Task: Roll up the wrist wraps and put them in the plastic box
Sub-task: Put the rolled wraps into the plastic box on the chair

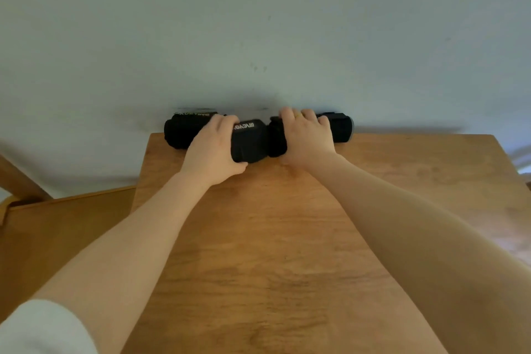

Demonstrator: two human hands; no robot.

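Observation:
Black wrist wraps lie in a row along the far edge of the wooden table [287, 238], against the wall. My left hand [211, 149] grips a rolled black wrap with white lettering [248, 139], fingers over its top and thumb under its near side. A further black wrap [179, 131] with green lettering sticks out to the left of that hand. My right hand [306, 135] grips another black wrap [337, 128], whose ends show on both sides of the hand. No plastic box is in view.
A pale wall [258, 23] rises directly behind the table's far edge. A lower wooden surface [57, 233] adjoins the table on the left, with a slanted wooden piece [20, 178] at the far left.

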